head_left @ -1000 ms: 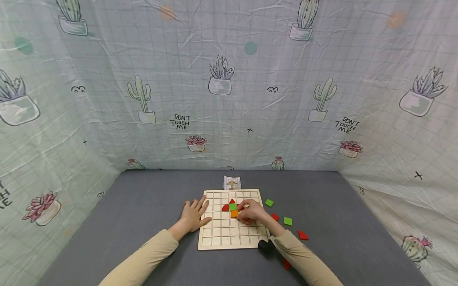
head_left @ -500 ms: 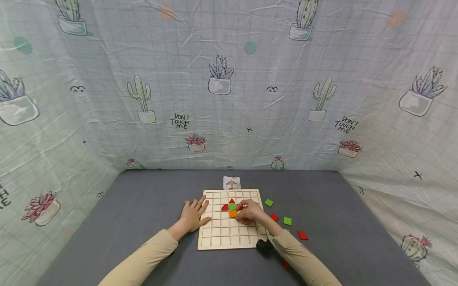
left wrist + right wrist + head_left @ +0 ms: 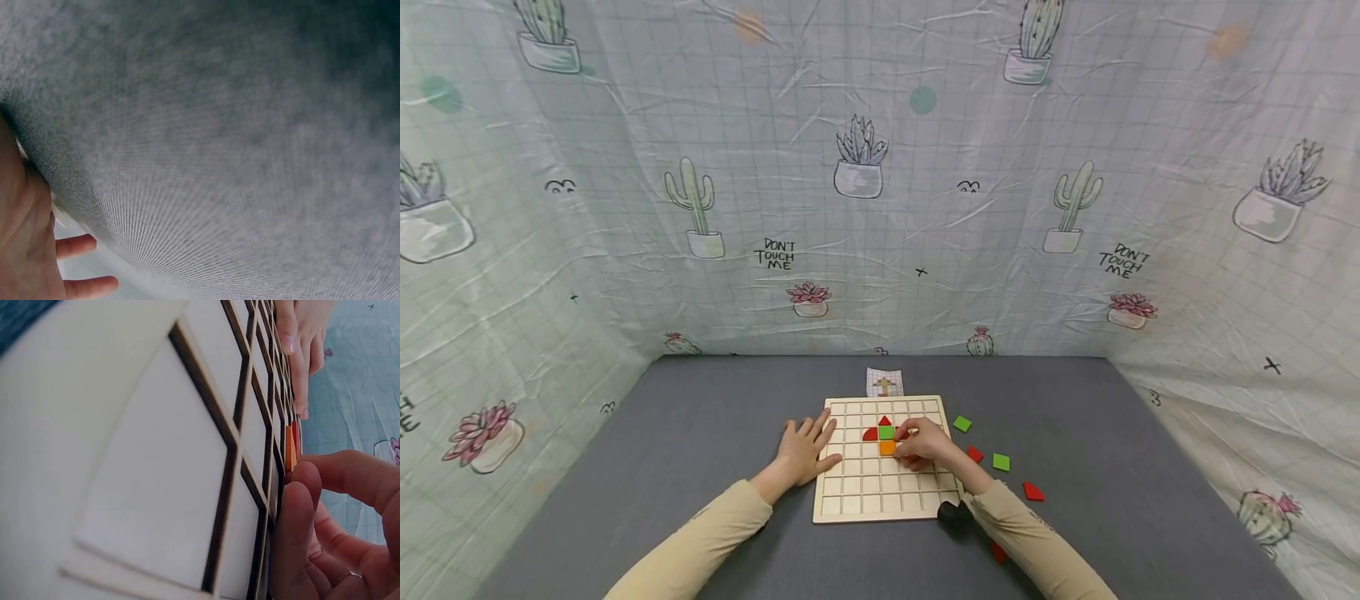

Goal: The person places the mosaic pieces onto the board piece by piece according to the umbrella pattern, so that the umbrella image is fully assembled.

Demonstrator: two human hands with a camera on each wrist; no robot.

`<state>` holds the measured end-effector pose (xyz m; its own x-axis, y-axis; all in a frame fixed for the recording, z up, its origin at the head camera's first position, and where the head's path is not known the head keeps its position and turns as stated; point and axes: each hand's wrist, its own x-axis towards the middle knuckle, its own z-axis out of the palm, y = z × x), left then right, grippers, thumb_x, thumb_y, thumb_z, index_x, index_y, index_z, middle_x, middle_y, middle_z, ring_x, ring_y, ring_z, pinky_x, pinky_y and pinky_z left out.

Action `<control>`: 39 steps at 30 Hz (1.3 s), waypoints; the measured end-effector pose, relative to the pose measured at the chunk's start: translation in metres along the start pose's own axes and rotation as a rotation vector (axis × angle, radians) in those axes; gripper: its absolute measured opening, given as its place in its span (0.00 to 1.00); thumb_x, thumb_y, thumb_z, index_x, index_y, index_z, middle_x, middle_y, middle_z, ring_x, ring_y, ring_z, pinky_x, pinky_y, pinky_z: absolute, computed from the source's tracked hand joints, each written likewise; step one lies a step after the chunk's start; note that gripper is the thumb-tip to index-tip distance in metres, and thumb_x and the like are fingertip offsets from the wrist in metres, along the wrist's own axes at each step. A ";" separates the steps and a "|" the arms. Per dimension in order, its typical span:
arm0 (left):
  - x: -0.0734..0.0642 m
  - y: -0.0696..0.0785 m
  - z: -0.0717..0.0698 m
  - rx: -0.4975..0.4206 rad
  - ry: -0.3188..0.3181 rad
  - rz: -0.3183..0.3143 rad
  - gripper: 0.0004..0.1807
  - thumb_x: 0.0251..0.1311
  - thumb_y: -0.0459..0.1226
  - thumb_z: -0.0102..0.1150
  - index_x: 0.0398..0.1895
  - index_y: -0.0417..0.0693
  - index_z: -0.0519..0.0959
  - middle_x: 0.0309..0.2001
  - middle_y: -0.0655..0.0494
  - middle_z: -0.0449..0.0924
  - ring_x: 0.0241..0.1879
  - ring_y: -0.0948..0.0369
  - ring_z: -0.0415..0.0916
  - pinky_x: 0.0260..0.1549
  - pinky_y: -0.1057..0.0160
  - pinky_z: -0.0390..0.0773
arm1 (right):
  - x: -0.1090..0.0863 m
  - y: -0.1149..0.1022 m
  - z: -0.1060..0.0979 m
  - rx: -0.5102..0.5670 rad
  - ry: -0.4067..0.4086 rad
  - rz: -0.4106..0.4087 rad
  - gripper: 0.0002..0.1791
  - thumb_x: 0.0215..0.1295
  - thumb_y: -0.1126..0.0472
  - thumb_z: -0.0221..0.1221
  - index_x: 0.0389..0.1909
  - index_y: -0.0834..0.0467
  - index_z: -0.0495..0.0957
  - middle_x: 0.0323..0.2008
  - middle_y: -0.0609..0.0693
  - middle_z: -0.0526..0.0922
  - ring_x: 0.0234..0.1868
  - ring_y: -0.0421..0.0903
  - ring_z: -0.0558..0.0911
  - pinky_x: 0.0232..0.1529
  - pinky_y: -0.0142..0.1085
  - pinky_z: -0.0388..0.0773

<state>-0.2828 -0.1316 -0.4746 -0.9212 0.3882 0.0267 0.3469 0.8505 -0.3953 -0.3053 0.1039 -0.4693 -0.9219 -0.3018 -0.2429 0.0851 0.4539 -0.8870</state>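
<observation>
A pale wooden grid board (image 3: 853, 485) lies on the grey table. My left hand (image 3: 802, 451) rests flat on its left edge, fingers spread. On the board are a red triangle (image 3: 884, 421), a green square tile (image 3: 886, 432) below it, and a red rounded tile (image 3: 870, 434) to the green one's left. My right hand (image 3: 927, 443) holds the orange square tile (image 3: 887, 448) by its right side with thumb and finger, just below the green one. Another red tile is mostly hidden behind those fingers. The right wrist view shows the orange tile (image 3: 289, 448) at the fingertips.
Beyond the board lies a small printed pattern card (image 3: 884, 382). To its right are loose tiles, including a green square (image 3: 1001, 462), another green square (image 3: 962, 424) and a red piece (image 3: 1033, 492). A red tile (image 3: 998, 552) lies partly under the right forearm.
The orange tile has shifted slightly left and now lines up under the green tile. My right hand moved a little left with it. The left hand stays in place.
</observation>
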 end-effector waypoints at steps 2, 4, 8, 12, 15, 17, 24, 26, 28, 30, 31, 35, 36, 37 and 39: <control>0.001 0.000 0.001 -0.005 -0.004 -0.002 0.36 0.59 0.63 0.32 0.66 0.55 0.58 0.67 0.56 0.55 0.55 0.55 0.63 0.42 0.50 0.64 | 0.000 -0.001 0.000 -0.010 0.006 0.003 0.13 0.49 0.67 0.63 0.37 0.65 0.74 0.17 0.51 0.77 0.14 0.40 0.74 0.16 0.31 0.73; 0.001 0.000 0.002 -0.005 -0.005 -0.003 0.36 0.59 0.63 0.32 0.66 0.55 0.58 0.68 0.56 0.55 0.55 0.55 0.63 0.42 0.49 0.64 | 0.000 -0.001 0.000 -0.021 0.016 0.006 0.13 0.49 0.67 0.63 0.36 0.64 0.74 0.17 0.51 0.77 0.13 0.40 0.74 0.16 0.32 0.73; 0.001 0.000 0.002 -0.007 -0.002 -0.001 0.36 0.59 0.63 0.32 0.66 0.55 0.58 0.67 0.56 0.55 0.55 0.55 0.63 0.42 0.50 0.64 | 0.001 0.000 0.001 -0.033 0.028 -0.003 0.12 0.49 0.67 0.63 0.35 0.64 0.75 0.16 0.51 0.76 0.13 0.40 0.73 0.15 0.32 0.73; 0.002 -0.002 0.006 0.014 0.023 0.007 0.36 0.60 0.63 0.29 0.66 0.54 0.57 0.68 0.56 0.54 0.54 0.56 0.63 0.41 0.50 0.64 | -0.001 -0.003 0.000 -0.030 0.009 -0.018 0.11 0.50 0.67 0.62 0.36 0.66 0.74 0.17 0.51 0.76 0.13 0.40 0.73 0.15 0.31 0.72; 0.002 -0.002 0.007 0.015 0.027 0.008 0.36 0.60 0.63 0.28 0.66 0.54 0.57 0.68 0.56 0.54 0.54 0.56 0.63 0.41 0.50 0.64 | -0.003 -0.005 -0.003 -0.017 -0.022 -0.022 0.12 0.51 0.67 0.61 0.37 0.67 0.74 0.20 0.53 0.78 0.15 0.41 0.74 0.16 0.31 0.73; 0.002 -0.001 0.005 -0.001 0.012 0.002 0.36 0.59 0.63 0.32 0.66 0.54 0.58 0.67 0.56 0.55 0.55 0.55 0.63 0.41 0.49 0.64 | -0.004 -0.006 -0.006 -0.013 -0.038 -0.033 0.13 0.52 0.66 0.60 0.39 0.67 0.74 0.22 0.54 0.79 0.17 0.41 0.74 0.17 0.33 0.73; 0.003 0.000 0.005 -0.001 -0.001 -0.002 0.36 0.59 0.63 0.31 0.66 0.55 0.58 0.68 0.56 0.54 0.55 0.55 0.62 0.41 0.49 0.64 | -0.005 -0.004 -0.019 -0.033 -0.072 -0.094 0.16 0.53 0.65 0.60 0.43 0.66 0.75 0.25 0.56 0.80 0.21 0.43 0.76 0.22 0.36 0.75; 0.003 0.000 0.004 -0.002 0.000 -0.003 0.36 0.59 0.63 0.31 0.66 0.55 0.58 0.68 0.56 0.54 0.55 0.55 0.62 0.41 0.49 0.64 | -0.008 -0.003 -0.025 -0.025 -0.080 -0.108 0.16 0.54 0.64 0.59 0.44 0.66 0.74 0.27 0.58 0.80 0.22 0.43 0.77 0.22 0.37 0.75; 0.003 0.000 0.003 -0.002 0.004 -0.003 0.36 0.59 0.63 0.31 0.66 0.54 0.58 0.68 0.56 0.54 0.55 0.55 0.62 0.41 0.49 0.64 | -0.010 -0.002 -0.031 -0.008 -0.090 -0.128 0.17 0.55 0.65 0.58 0.45 0.67 0.73 0.29 0.62 0.80 0.22 0.44 0.77 0.23 0.36 0.73; 0.003 -0.001 0.002 -0.003 0.008 -0.003 0.36 0.59 0.63 0.32 0.66 0.54 0.59 0.67 0.56 0.55 0.54 0.55 0.63 0.41 0.49 0.64 | -0.013 0.000 -0.037 -0.012 -0.083 -0.149 0.17 0.57 0.64 0.58 0.46 0.68 0.72 0.30 0.63 0.80 0.23 0.45 0.77 0.23 0.36 0.73; 0.002 -0.001 0.002 -0.002 0.009 -0.004 0.36 0.59 0.63 0.32 0.66 0.54 0.59 0.67 0.56 0.55 0.54 0.55 0.63 0.41 0.49 0.64 | -0.015 0.002 -0.040 -0.020 -0.079 -0.162 0.17 0.57 0.64 0.57 0.46 0.68 0.72 0.30 0.63 0.79 0.23 0.46 0.78 0.24 0.37 0.74; 0.002 0.000 0.002 -0.001 0.007 -0.004 0.36 0.59 0.63 0.31 0.66 0.55 0.58 0.67 0.56 0.55 0.55 0.55 0.63 0.41 0.49 0.64 | -0.022 0.009 -0.052 -0.063 -0.030 -0.189 0.17 0.57 0.63 0.57 0.46 0.68 0.72 0.30 0.61 0.79 0.26 0.49 0.79 0.25 0.39 0.75; 0.002 0.000 0.002 0.000 0.004 -0.004 0.36 0.59 0.63 0.31 0.66 0.54 0.58 0.68 0.56 0.54 0.55 0.55 0.63 0.41 0.49 0.64 | -0.023 0.011 -0.055 -0.074 -0.017 -0.193 0.17 0.57 0.63 0.57 0.46 0.68 0.72 0.30 0.62 0.79 0.26 0.50 0.79 0.26 0.39 0.75; 0.002 0.000 0.003 0.002 0.004 -0.004 0.36 0.59 0.63 0.31 0.66 0.55 0.58 0.68 0.57 0.55 0.55 0.55 0.63 0.41 0.49 0.64 | -0.024 0.013 -0.057 -0.084 -0.006 -0.196 0.17 0.57 0.63 0.57 0.46 0.68 0.72 0.30 0.62 0.79 0.27 0.51 0.79 0.25 0.39 0.75; 0.002 0.000 0.004 0.003 -0.001 -0.004 0.36 0.59 0.63 0.31 0.66 0.55 0.58 0.68 0.57 0.55 0.55 0.55 0.63 0.41 0.49 0.64 | -0.026 0.017 -0.063 -0.104 0.024 -0.198 0.17 0.57 0.63 0.57 0.46 0.68 0.72 0.30 0.62 0.79 0.27 0.51 0.79 0.25 0.39 0.74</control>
<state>-0.2851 -0.1320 -0.4779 -0.9226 0.3849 0.0275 0.3430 0.8507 -0.3982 -0.3039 0.1719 -0.4533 -0.9254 -0.3745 -0.0579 -0.1368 0.4724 -0.8707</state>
